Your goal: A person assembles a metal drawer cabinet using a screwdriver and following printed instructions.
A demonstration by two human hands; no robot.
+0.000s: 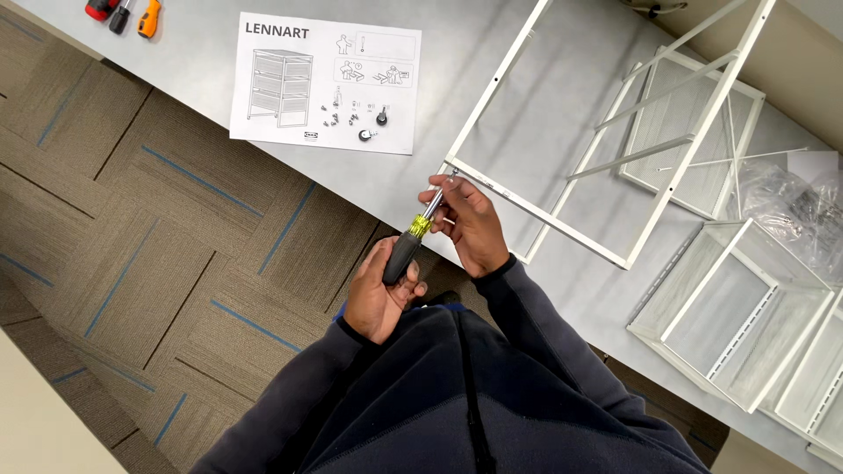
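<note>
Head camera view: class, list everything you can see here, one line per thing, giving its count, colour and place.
Screwdriver: one, black handle with yellow-green collar, held in both hands, tip at the frame corner.
Frame: one, white metal, lying on the table, right of centre.
Instruction sheet: one, white with line drawings, on the table, upper left of centre.
Small screwdrivers: three, red, black and orange, top left on the table.
Mesh panels: several, white, at right.
Plastic bag: one, clear, far right.
Table: one, grey.
Carpet: brown tiles with blue stripes, left.
Sleeves: dark, bottom centre.
Left hand: grips the handle.
Right hand: fingers steady the shaft.
</note>
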